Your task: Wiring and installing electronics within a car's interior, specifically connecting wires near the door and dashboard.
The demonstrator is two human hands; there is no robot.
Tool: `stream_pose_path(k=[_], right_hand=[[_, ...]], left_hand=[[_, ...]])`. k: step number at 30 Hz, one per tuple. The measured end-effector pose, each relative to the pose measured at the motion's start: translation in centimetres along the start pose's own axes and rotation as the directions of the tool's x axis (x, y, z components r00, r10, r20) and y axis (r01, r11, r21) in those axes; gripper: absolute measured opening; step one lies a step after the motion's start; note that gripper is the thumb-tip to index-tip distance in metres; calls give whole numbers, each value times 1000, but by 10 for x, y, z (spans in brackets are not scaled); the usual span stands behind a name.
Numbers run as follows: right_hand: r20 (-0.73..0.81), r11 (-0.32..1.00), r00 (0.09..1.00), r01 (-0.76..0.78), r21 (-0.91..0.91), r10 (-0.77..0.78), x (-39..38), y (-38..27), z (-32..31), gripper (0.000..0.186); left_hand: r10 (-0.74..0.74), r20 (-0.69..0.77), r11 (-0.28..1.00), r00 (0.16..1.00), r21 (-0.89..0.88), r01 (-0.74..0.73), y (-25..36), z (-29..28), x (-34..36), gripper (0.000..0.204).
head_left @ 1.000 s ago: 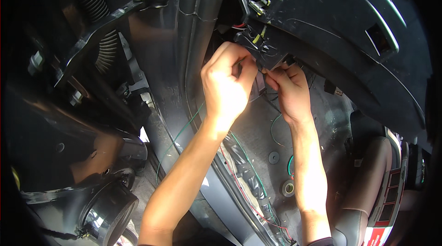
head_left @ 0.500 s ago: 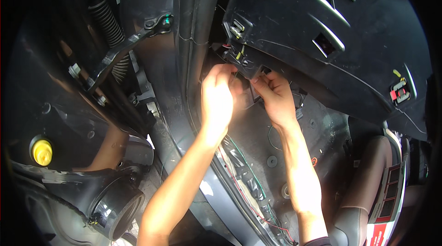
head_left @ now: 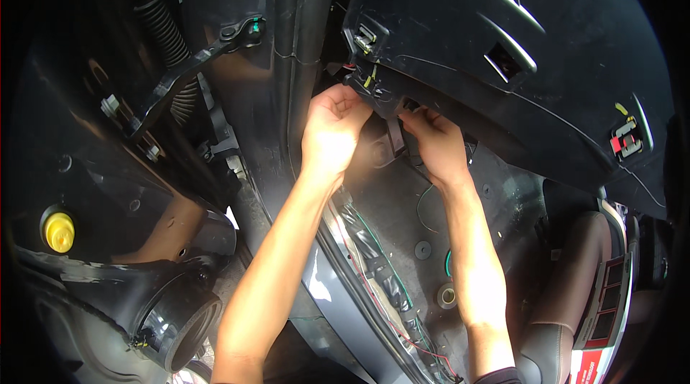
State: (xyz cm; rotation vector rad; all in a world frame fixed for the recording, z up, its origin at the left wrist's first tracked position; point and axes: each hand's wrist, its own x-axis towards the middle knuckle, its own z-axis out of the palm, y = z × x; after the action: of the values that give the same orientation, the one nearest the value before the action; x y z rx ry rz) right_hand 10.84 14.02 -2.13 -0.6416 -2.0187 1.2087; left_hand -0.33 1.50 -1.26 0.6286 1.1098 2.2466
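Left grip point(head_left: 332, 132) and right grip point(head_left: 434, 145) touch panel's edge point(head_left: 389, 103), gap between.

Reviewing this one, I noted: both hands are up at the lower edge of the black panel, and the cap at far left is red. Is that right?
Not quite: the cap is yellow, not red, as the head view shows. Both hands, left and right, are indeed up at the black panel's lower edge.

A tilted black plastic piece point(head_left: 383, 98) sits between left hand point(head_left: 330, 132) and right hand point(head_left: 438, 145).
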Motion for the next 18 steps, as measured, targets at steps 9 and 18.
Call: stream_pose_path(k=[9,18], right_hand=[[-17,705,974,-152,693,226,13,8,2,19],[57,964,998,-38,264,24,-18,-51,24,10]], left_hand=[[563,190,622,804,544,-564,-23,-18,9,7],[714,266,389,648,619,-683,-21,-18,9,9]])
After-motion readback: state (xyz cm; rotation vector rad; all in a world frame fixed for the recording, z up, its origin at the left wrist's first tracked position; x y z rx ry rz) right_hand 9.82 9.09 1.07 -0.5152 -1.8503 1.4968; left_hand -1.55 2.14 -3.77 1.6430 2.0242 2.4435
